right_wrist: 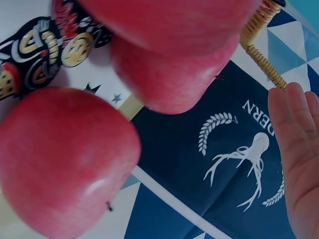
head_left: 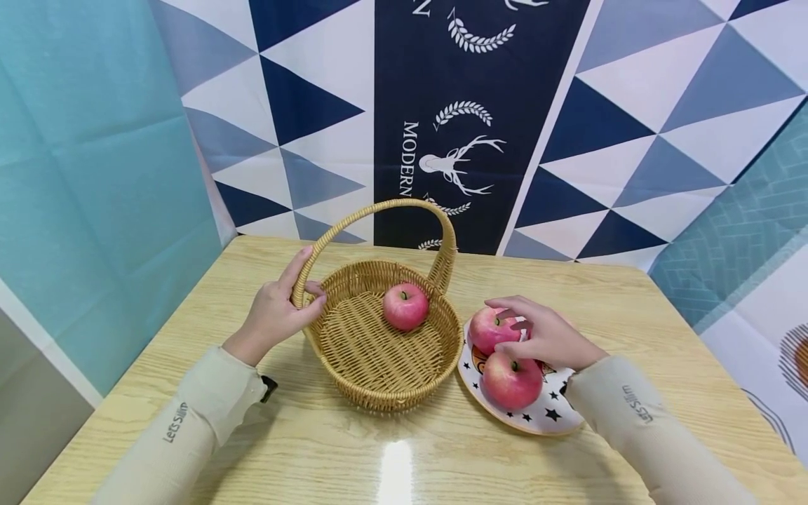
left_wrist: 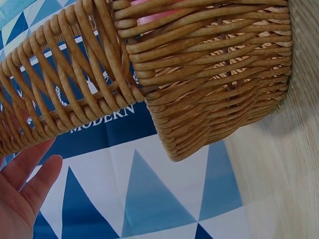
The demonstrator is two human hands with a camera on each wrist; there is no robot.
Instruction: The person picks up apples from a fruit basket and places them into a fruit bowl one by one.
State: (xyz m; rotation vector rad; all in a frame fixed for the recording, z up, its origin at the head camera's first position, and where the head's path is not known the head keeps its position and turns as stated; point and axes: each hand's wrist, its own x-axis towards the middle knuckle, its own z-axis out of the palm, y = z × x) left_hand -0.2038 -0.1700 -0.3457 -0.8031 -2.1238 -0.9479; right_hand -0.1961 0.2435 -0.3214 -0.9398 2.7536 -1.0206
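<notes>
A woven basket (head_left: 391,403) with a tall arched handle stands mid-table, with one red apple (head_left: 405,306) inside. My left hand (head_left: 278,308) holds the left side of the handle, its thumb and a finger showing inside the arch; the left wrist view has the handle (left_wrist: 65,79) close up, partly covering the fingers. To the right, my right hand (head_left: 543,333) hovers above apples on a round plate, fingers bent loosely and apart. Two of them, a rear apple (head_left: 489,333) and a front apple (head_left: 513,382), show well; a third is mostly hidden by the hand.
The white plate (head_left: 470,382) with black stars sits close to the basket's right side. Beneath everything is a light wooden table (head_left: 303,449). A patterned cloth (head_left: 328,105) hangs behind its far edge, and a teal cloth (head_left: 95,175) hangs at left.
</notes>
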